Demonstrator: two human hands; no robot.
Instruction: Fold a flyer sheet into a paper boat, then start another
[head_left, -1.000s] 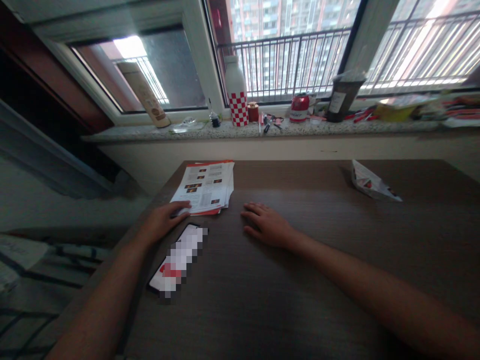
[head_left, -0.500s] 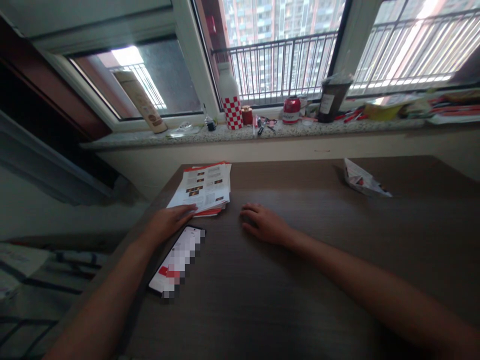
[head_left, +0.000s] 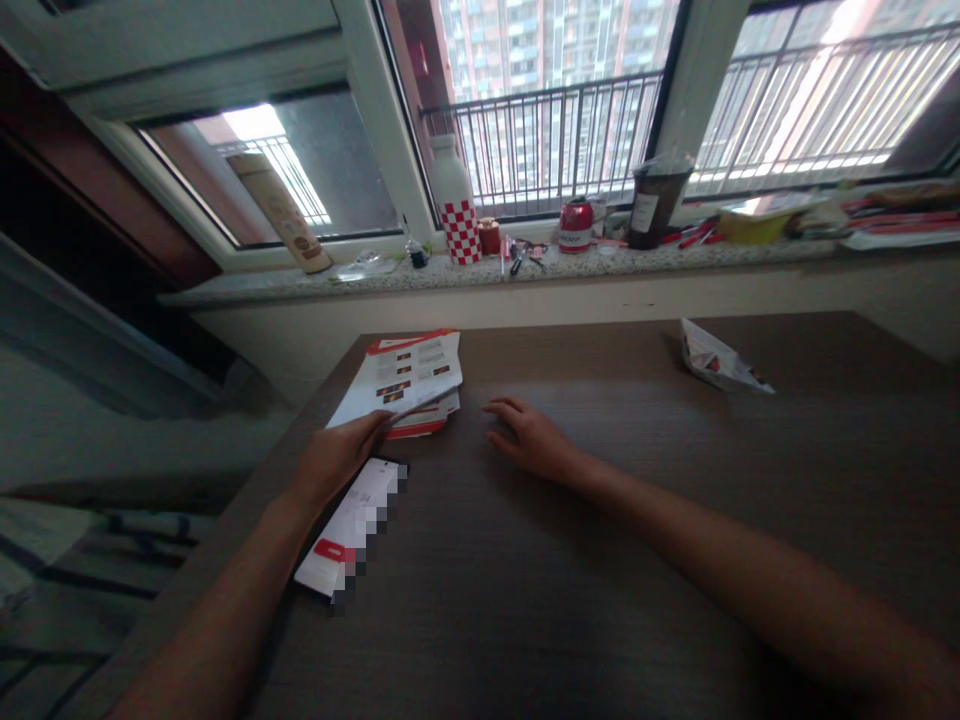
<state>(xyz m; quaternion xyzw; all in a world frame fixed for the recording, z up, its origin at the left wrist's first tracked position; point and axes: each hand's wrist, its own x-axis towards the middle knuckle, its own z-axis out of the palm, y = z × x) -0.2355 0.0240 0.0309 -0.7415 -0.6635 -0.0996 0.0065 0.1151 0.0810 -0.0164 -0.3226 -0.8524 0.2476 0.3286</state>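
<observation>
My left hand (head_left: 346,446) pinches the near edge of the top printed sheet (head_left: 409,375), which is lifted a little off the pile. Under it lie more sheets with red edges (head_left: 420,430). Just below that hand, a phone (head_left: 349,530) rests face up with its screen lit; part of the screen is blurred out. My right hand (head_left: 531,438) is over the table to the right of the sheets, fingers apart and holding nothing. Far to the right sits a folded paper boat (head_left: 721,362).
The brown table (head_left: 600,600) reaches to the wall under the window. Along the stone sill (head_left: 360,287) stand a checkered bottle (head_left: 459,215), a red can (head_left: 576,225), a dark cup (head_left: 655,205), a leaning beige tube (head_left: 285,215) and small clutter.
My left hand has closed on the top sheet and raised its near edge off the pile. My right hand's fingers have spread and lifted slightly. The view has shifted a little.
</observation>
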